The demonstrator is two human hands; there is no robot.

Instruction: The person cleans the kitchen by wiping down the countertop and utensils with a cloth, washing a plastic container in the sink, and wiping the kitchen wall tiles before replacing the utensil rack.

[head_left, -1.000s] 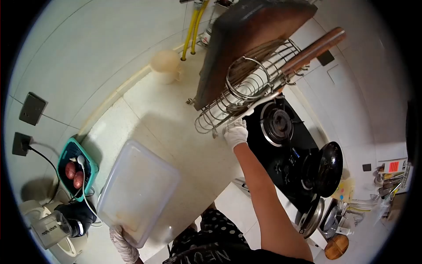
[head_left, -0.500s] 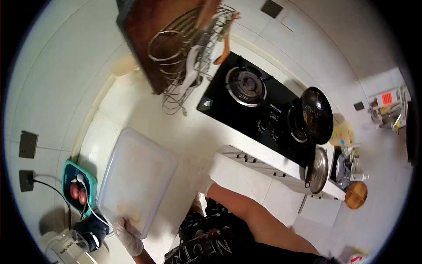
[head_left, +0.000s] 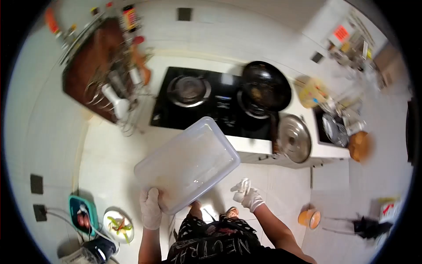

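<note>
A translucent rectangular plastic lid or tray (head_left: 189,163) is held up in front of the body, tilted, its far corner near the stove edge. My left hand (head_left: 150,209), in a pale glove, grips its lower left corner with the thumb on top. To the right of it, my right hand (head_left: 247,195), also gloved, hangs above the floor, apart from the tray. Its fingers are curled together, and I cannot make out whether anything is between them.
A black stove (head_left: 220,103) carries a dark wok (head_left: 266,86). Beside it stands a round metal lid (head_left: 294,138). At the left are a board (head_left: 94,66) with a utensil rack, a teal basket (head_left: 83,215) and a plate of cut vegetables (head_left: 118,225). An orange bin (head_left: 309,218) stands on the floor.
The view has turned toward the stove. My left hand has lifted the tray off the counter and carried it right. My right hand has left the rack and come back near the body.
</note>
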